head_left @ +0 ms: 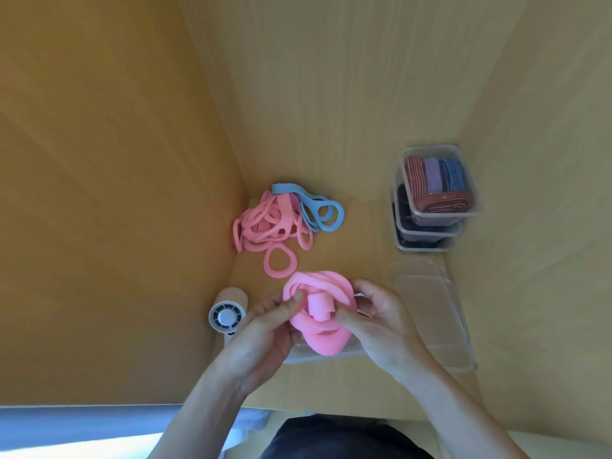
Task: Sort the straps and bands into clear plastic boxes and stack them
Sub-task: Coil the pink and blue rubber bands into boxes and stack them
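We hold the pink bundle (318,313) over the open box (326,354), left hand (265,329) and right hand (374,323) fingers gripping it. Loose bands (268,226) lie beyond the box. Risk: the bundle likely springs open if our grip relaxes early.

Wooden table (357,226) carries pink bands (265,223), blue bands (323,210), stacked boxes (427,248), lids (430,313), fan (227,314).

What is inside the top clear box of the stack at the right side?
The top box holds folded striped bands: red, purple and blue. The boxes under it show only dark contents; the top box covers the rest.
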The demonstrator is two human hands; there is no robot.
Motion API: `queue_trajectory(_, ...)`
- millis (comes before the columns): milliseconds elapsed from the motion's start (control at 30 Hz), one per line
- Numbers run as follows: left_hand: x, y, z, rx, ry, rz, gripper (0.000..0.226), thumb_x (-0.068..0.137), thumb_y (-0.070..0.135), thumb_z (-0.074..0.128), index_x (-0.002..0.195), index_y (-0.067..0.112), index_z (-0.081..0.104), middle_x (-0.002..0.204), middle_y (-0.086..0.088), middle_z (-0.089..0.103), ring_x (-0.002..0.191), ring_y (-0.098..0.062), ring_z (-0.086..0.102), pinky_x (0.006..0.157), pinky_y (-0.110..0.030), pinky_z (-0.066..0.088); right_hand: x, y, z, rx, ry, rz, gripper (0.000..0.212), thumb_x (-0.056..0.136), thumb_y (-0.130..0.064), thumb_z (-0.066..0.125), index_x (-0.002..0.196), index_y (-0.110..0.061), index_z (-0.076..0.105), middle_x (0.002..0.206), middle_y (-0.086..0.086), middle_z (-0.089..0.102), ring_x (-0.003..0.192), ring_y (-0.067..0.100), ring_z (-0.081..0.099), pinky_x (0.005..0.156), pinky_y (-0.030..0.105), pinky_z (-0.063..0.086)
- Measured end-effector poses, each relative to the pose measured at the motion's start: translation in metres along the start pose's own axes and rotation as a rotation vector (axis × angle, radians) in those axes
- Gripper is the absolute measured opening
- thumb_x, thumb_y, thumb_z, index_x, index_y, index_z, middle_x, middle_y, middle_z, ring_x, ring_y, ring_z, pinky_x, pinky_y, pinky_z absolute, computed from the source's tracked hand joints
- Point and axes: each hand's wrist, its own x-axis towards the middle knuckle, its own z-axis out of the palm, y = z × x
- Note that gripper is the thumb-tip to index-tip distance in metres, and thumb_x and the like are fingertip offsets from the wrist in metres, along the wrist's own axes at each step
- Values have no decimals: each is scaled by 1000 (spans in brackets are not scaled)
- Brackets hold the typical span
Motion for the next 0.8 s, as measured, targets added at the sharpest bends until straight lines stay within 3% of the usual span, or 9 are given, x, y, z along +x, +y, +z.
queue_trajectory(67,-1,-3,-4,25,-1,11,45,93,28,67,127,-1,64,131,-26,62,122,-34,61,108,-45,45,1,1,-2,4,-49,33,27,70,-14,77,96,-14,74,90,6,76,80,13,68,71,25,52)
queue_trajectory(200,-2,-6,-8,151,106,-4,43,82,27,75,118,4,70,119,-20,70,108,-31,66,94,-36,54,6,3,-6,-62,-56,54,26,73,-10,79,99,-12,74,94,15,76,81,19,67,76,40,52)
queue_trajectory(300,-2,-4,-7,396,185,6,46,77,34,77,118,17,66,104,-6,76,92,-19,70,76,-23,53,11,6,-9,-206,-50,30,25,84,1,72,99,-19,74,93,2,77,87,22,72,82,44,56)
queue_trajectory(400,0,-7,-7,711,299,69,29,84,34,77,107,34,60,91,6,74,78,-7,65,65,-16,50,18,12,-10,-384,-32,0,32,85,2,68,99,-27,73,93,-8,76,89,15,71,84,39,58)
queue_trajectory(567,-1,-17,-6,1088,431,149,23,90,42,68,104,31,54,89,14,67,80,-3,62,68,-28,51,32,20,-8,-599,-46,-107,32,86,-5,69,97,-34,61,92,-14,70,87,3,66,77,21,54)
queue_trajectory(700,-3,-31,-11,1342,493,228,16,92,33,66,101,21,60,101,7,59,91,-17,61,72,-28,44,36,34,-4,-757,-125,-97,28,87,-14,65,98,-32,47,89,-10,64,82,8,60,68,23,48)
queue_trajectory(800,-7,-39,-13,1438,468,318,22,88,19,70,109,17,65,116,4,54,107,-19,57,84,-25,44,32,48,-4,-937,-161,-92,24,89,-14,60,98,-28,43,90,-5,54,91,16,50,68,26,39)
